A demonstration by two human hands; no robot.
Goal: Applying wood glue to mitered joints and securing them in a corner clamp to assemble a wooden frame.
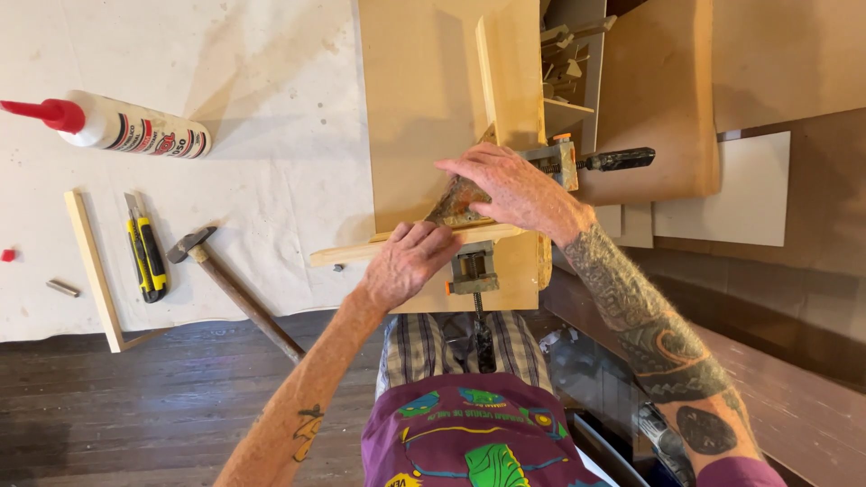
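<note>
While both hands work over the flat tan wooden board [424, 99], the left hand [408, 261] lies with its fingers [435, 236] curled and pressed together on the pale horizontal wooden strip [347, 252], which lies across the board's near part and sticks out past its left edge. The right hand [510, 188] rests flat, fingers spread a little, on the worn metal corner clamp [456, 206] that sits where that strip meets a second pale wooden strip [488, 77] running away along the board. One black-handled clamp screw [618, 160] points to the right just beyond the right hand; another screw block [473, 271] with a black handle hangs over the board's near edge, above the person's lap.

To the left, on the cream cloth-covered surface [271, 108], lie a white glue bottle with a red nozzle [126, 126], a yellow and black utility knife [146, 252], a wooden-handled hammer [234, 289] and an L-shaped pale wood piece [95, 271]. A small red cap [7, 255] and a short metal pin [62, 288] sit near the left edge. The hammer's handle reaches toward the left forearm but stays apart from it. To the right of the board stand brown panels [658, 90] and a white sheet [731, 194].
</note>
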